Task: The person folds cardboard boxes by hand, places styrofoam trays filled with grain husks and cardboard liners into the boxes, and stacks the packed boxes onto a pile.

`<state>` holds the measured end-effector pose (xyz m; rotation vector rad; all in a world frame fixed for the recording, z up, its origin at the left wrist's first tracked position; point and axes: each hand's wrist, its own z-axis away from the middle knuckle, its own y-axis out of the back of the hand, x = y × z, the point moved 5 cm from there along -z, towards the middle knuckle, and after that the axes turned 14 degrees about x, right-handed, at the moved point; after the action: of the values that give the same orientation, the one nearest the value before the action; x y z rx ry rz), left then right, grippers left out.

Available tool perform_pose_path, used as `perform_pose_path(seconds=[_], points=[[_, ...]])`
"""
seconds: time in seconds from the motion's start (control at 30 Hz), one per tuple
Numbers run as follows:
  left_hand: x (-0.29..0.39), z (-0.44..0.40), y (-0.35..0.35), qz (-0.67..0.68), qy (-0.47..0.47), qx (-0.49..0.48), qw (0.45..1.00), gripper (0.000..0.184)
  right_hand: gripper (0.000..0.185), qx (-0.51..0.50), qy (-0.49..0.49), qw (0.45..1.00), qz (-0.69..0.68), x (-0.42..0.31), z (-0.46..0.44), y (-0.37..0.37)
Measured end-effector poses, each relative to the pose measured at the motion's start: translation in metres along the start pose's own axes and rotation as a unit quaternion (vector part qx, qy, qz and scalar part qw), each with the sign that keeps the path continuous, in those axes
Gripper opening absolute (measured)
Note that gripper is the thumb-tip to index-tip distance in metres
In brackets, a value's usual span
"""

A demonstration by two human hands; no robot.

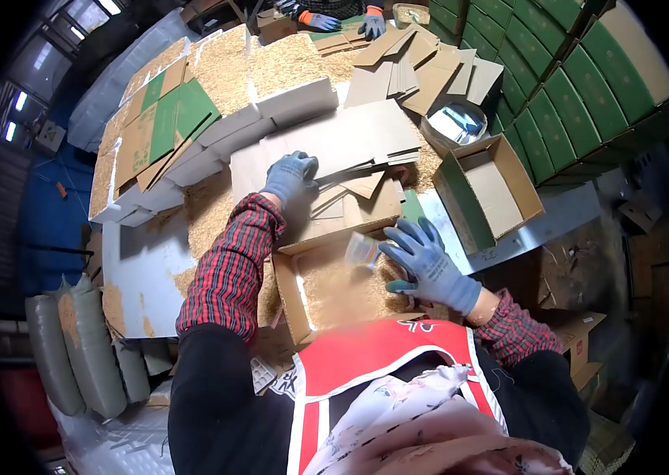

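From box [292, 297], eleven o'clock: left hand [290, 176] on cardboard sheets [350, 142]; three o'clock: right hand [432, 265] at cup [361, 251]; both grips unclear.

Upper left of you: window panes [85, 14], pale, in an otherwise dim wall. Lower, bright rectangular patches [20, 100]; panes or lamps, you cannot tell. Beneath, blue floor [45, 218]. Your white worktable [144, 261] extends left and right. To your right, stacked green cartons [599, 83] form a high backdrop; lower right, deep shadow.
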<state>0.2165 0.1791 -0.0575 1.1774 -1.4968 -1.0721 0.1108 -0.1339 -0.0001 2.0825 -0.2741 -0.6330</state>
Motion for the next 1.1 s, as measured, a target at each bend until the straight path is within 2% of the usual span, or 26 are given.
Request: perform_pose_path(seconds=[0.07,0.13,0.2,0.23,0.3,0.33,0.37,0.4,0.43,0.5,0.53,0.57,0.6,0.63,0.7,0.73,0.77,0.8,0.83,0.87,0.9,0.93,1.0,1.03,1.07,1.1], points=[[0.002,0.015,0.005,0.06,-0.015,0.016,0.998,0.028,0.071,0.023,-0.063,0.998,-0.015,0.006,0.02,-0.011],[0.005,0.034,0.008,0.013,-0.094,0.119,0.988,0.028,0.065,0.131,-0.126,0.982,-0.046,0.015,0.029,0.0],[0.052,0.066,0.061,-0.025,-0.141,0.247,0.958,0.033,0.056,0.239,-0.19,0.945,-0.114,0.027,0.035,0.016],[0.075,0.085,0.081,-0.025,-0.155,0.249,0.956,0.038,0.047,0.287,-0.229,0.918,-0.149,0.039,0.047,0.013],[0.12,0.137,0.089,0.006,-0.23,0.174,0.957,0.046,0.037,0.288,-0.355,0.856,-0.241,0.053,0.059,0.013],[0.141,0.169,0.084,0.0,-0.314,0.123,0.941,0.044,0.035,0.276,-0.366,0.853,-0.249,0.057,0.064,0.011],[0.151,0.2,0.057,0.041,-0.336,0.091,0.936,0.038,0.033,0.268,-0.37,0.851,-0.258,0.062,0.065,0.006],[0.168,0.219,0.055,0.05,-0.348,-0.012,0.936,0.027,0.036,0.24,-0.4,0.825,-0.32,0.07,0.071,-0.01],[0.168,0.232,0.039,0.076,-0.328,-0.022,0.941,0.019,0.039,0.214,-0.391,0.816,-0.367,0.066,0.071,-0.022],[0.159,0.235,-0.009,0.078,-0.233,-0.225,0.943,0.017,0.042,0.171,-0.411,0.8,-0.402,0.062,0.072,-0.048],[0.162,0.233,-0.017,0.117,-0.225,-0.232,0.939,0.018,0.042,0.176,-0.355,0.847,-0.354,0.054,0.067,-0.047],[0.168,0.228,-0.02,0.155,-0.217,-0.237,0.934,0.018,0.044,0.162,-0.354,0.853,-0.349,0.053,0.066,-0.056],[0.172,0.227,-0.02,0.195,-0.209,-0.24,0.928,0.019,0.044,0.173,-0.302,0.891,-0.293,0.051,0.065,-0.057],[0.171,0.23,-0.017,0.214,-0.185,-0.231,0.931,0.021,0.045,0.182,-0.247,0.922,-0.235,0.048,0.064,-0.056],[0.17,0.224,0.022,0.249,-0.141,-0.212,0.934,0.024,0.049,0.163,-0.372,0.852,-0.329,0.049,0.052,-0.044],[0.169,0.216,0.065,0.295,-0.113,-0.133,0.939,0.024,0.051,0.153,-0.436,0.805,-0.372,0.049,0.052,-0.044],[0.15,0.217,0.079,0.322,-0.035,0.014,0.946,0.023,0.055,0.161,-0.452,0.771,-0.419,0.059,0.058,-0.049],[0.127,0.223,0.092,0.34,0.039,0.161,0.926,0.023,0.056,0.13,-0.466,0.753,-0.447,0.068,0.064,-0.058],[0.102,0.231,0.098,0.36,0.108,0.239,0.896,0.021,0.057,0.101,-0.479,0.733,-0.472,0.075,0.071,-0.065],[0.07,0.249,0.08,0.438,0.203,0.288,0.827,0.026,0.055,0.052,-0.497,0.712,-0.494,0.063,0.071,-0.072],[0.052,0.27,0.05,0.583,0.382,0.273,0.663,0.029,0.057,-0.04,-0.448,0.781,-0.434,0.074,0.088,-0.101],[0.032,0.286,-0.008,0.592,0.402,0.222,0.663,0.033,0.06,-0.122,-0.379,0.84,-0.368,0.084,0.104,-0.13],[0.012,0.324,-0.139,0.643,0.439,0.159,0.607,0.041,0.092,-0.078,-0.444,0.841,-0.298,0.056,0.085,-0.132],[0.023,0.321,-0.144,0.56,0.444,0.162,0.681,0.046,0.104,-0.049,-0.456,0.87,-0.181,0.058,0.085,-0.139],[0.04,0.308,-0.122,0.445,0.436,0.178,0.762,0.052,0.106,-0.045,-0.47,0.859,-0.2,0.055,0.086,-0.145],[0.057,0.293,-0.101,0.346,0.425,0.194,0.814,0.061,0.109,-0.038,-0.482,0.848,-0.217,0.056,0.086,-0.146]])
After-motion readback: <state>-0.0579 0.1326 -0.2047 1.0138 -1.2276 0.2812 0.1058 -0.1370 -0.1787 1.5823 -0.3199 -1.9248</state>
